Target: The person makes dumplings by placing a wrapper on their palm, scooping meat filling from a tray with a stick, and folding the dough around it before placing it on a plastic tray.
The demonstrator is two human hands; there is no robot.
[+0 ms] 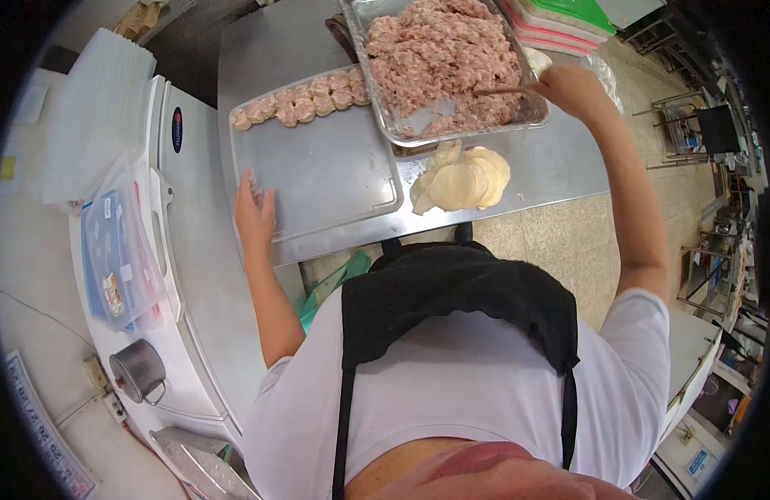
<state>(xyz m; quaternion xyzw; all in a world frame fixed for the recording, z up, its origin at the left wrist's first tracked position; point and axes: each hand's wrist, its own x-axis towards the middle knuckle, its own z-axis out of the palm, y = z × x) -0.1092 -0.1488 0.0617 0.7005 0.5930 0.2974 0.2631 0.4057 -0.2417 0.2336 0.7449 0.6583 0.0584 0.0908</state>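
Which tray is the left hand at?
The left tray, with meat-filled dumplings along its far edge; the other tray holds minced meat.

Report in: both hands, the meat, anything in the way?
Left hand at edge of flat tray, dumplings along its far side. Right hand gripping utensil in minced meat. Nothing visibly blocking either hand.

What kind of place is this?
It looks like a kitchen, probably one that makes lots of food. There's a big heap of minced meat, a pile of round dough wrappers, and filled dumplings lined up in a tray.
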